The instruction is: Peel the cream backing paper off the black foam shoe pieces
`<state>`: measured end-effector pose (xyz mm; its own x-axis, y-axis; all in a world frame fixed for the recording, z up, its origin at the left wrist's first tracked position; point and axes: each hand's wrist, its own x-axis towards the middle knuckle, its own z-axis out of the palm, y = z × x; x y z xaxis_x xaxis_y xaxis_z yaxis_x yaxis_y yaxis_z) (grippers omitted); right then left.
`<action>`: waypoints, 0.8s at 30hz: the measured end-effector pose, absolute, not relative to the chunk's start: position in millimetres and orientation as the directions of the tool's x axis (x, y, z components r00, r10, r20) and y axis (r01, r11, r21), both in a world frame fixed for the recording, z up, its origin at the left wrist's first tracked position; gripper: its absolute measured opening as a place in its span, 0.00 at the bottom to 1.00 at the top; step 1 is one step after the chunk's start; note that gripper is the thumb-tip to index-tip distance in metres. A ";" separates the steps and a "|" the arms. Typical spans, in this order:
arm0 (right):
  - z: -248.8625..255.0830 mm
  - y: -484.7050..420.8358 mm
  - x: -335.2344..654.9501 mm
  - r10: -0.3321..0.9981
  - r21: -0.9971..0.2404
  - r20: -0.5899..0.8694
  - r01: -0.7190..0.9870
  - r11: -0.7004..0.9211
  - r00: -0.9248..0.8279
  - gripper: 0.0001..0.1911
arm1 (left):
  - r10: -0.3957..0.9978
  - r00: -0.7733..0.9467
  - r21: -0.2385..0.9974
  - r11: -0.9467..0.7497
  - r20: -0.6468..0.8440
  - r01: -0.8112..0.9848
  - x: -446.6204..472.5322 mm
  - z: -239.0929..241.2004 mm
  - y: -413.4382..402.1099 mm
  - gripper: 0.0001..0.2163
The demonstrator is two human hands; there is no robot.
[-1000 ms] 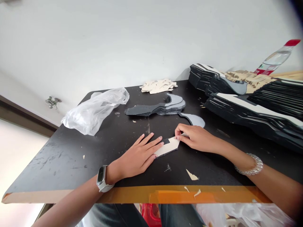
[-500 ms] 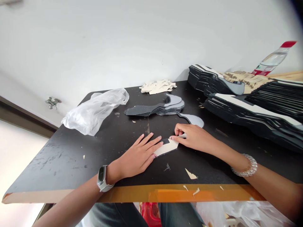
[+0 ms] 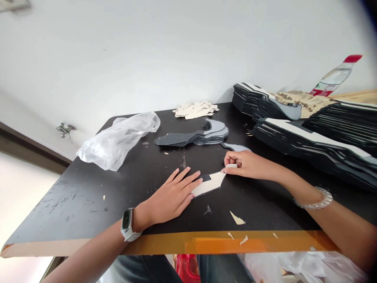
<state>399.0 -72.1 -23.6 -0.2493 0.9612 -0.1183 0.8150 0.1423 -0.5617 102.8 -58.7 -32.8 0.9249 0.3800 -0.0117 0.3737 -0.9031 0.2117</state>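
Observation:
My left hand (image 3: 172, 196) lies flat with its fingers spread, pressing on one end of a dark cut-out piece (image 3: 208, 178) on the table. A cream strip (image 3: 212, 184) lies along this piece. At the strip's far right end, my right hand (image 3: 250, 165) pinches a pale, curled-up end between thumb and fingers. The right-hand part of the dark piece is hidden under that hand. Just behind it shows a grey rounded end (image 3: 237, 147). Farther back rests a small stack of dark and grey cut pieces (image 3: 200, 136).
A crumpled clear plastic bag (image 3: 118, 139) lies at the left. Cream strips (image 3: 196, 109) are heaped near the wall. Tall stacks of black pieces (image 3: 312, 145) and a red-capped bottle (image 3: 335, 76) stand at the right. Cream scraps (image 3: 237, 218) lie near the taped front edge (image 3: 224, 242).
My right hand has moved a little to the right with the pinched end, and more of the cream strip shows. My left hand has stayed in place.

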 end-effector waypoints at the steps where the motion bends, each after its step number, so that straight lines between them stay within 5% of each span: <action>1: -22.6 -72.4 400.4 0.955 -0.585 -0.129 0.798 0.145 -0.267 0.10 | 0.380 0.925 0.212 -0.903 -0.012 0.374 102.9 -32.7 -58.9 0.22; 14: -27.7 -70.6 402.3 0.979 -0.520 -0.171 0.854 0.009 -0.114 0.18 | 0.382 0.924 0.185 -0.906 -0.029 0.380 103.5 -34.6 -58.1 0.22; 24: -23.6 -73.6 418.3 0.933 -0.723 -0.289 0.687 -0.066 -0.215 0.13 | 0.384 0.923 0.200 -0.903 -0.024 0.380 102.9 -32.8 -58.1 0.22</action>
